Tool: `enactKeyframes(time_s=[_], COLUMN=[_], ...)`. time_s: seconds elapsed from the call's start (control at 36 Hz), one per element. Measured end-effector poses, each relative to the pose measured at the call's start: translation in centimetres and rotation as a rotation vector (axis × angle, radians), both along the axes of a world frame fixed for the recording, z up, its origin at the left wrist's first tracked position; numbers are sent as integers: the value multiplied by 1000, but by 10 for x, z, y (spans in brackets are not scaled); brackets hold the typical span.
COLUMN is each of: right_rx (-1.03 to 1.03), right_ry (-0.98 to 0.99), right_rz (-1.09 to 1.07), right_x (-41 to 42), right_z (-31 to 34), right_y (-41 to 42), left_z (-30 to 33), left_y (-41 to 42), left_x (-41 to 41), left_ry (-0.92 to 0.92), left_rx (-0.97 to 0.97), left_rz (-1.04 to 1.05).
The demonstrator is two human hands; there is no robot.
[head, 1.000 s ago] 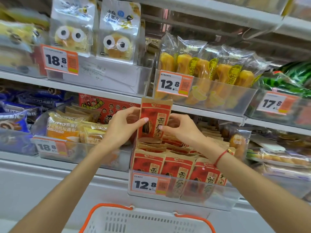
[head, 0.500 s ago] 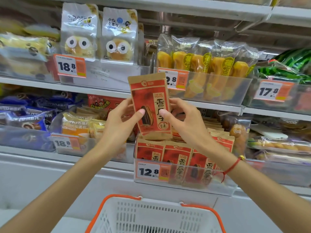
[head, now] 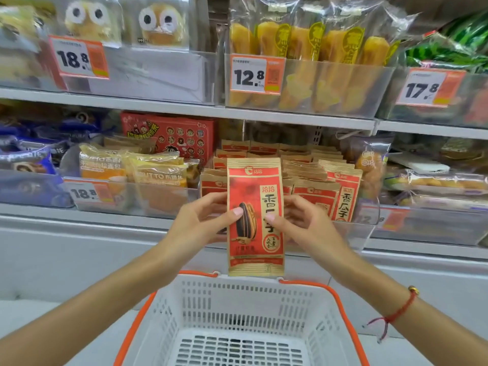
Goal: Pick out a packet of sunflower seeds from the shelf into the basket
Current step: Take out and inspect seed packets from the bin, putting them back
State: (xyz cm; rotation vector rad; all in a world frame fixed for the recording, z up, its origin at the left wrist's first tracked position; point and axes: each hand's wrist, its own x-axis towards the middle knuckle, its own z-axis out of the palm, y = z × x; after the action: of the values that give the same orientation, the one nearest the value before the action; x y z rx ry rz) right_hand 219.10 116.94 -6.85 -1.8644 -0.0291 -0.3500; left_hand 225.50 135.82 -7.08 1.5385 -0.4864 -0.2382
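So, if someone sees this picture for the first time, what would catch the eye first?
Probably the red sunflower seed packet, held upright in the centre by the left hand and right hand, in front of the shelf. Just below it sits the white basket with an orange rim. Bold orange price tags also stand out above.

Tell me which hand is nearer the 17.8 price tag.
Right. The right hand pinches the seed packet on the side toward the 17.8 price tag; the left hand pinches the far side.
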Motion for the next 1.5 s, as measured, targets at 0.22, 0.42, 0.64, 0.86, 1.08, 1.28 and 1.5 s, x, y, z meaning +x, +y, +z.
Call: enactKeyframes(time_s=[0.22,0.42,0.64,0.86,1.08,1.28,1.5], right_rx=[13,39,45,67,115,140,114], right_ry=[79,40,-23,-115,-137,-127,16], right_rz=[-53,-90,-114,-194,-210,-209,-152], right_x=[-10,-14,-13,-13,-15,-16,-14], right_z=[-11,-13,-14,-10,-8,-7,-9], right_y=[-15,-17,-10,-5,-8,-8,-9], left_z=[-15,-20,-17,-20,-17,-17,-18], left_y=[-15,-18,-15,-15,-15,-10,-9], left_x=[-5,-8,-9,-8,-11,-11,-10], left_ry=[55,102,100,19,65,131,26], left_rx=[26,60,53,124,115,195,97], left_rz=[-71,-104,-101,-86,-130,-240,-123])
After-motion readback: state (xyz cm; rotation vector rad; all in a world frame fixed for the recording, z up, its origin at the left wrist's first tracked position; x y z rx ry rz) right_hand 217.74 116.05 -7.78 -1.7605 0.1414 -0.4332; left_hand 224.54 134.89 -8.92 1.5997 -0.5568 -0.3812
